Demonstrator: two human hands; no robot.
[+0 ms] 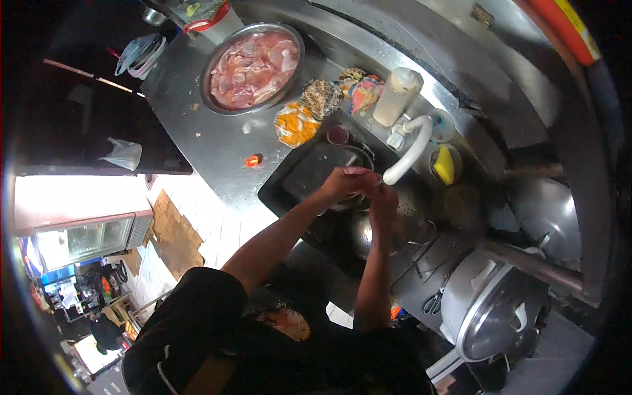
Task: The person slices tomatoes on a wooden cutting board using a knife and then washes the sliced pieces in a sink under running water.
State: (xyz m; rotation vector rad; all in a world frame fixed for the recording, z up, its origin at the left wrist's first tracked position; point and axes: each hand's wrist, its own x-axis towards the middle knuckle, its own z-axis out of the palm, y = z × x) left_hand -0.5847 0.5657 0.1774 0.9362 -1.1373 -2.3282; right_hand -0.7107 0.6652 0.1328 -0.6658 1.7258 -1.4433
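Observation:
My left hand (345,182) and my right hand (384,205) meet beneath the white faucet spout (412,150), fingers pinched together on a small thing that they mostly hide. I cannot tell what it is. Both hands are over a black sink (291,190). Below my right hand sits a perforated metal colander (410,210). Just beyond my left hand is the rim of a round vessel (368,157), partly covered by the hand. A small cup of dark red liquid (338,134) stands at the sink's far side.
A steel bowl (204,91) of raw meat, probably chicken, rests on the steel counter (197,143). Near the sink are an orange-and-white scrubber or cloth (296,124), a steel-wool scourer (322,98), a squeeze bottle (395,96) and a yellow sponge (444,165). A lidded pot (469,291) stands right.

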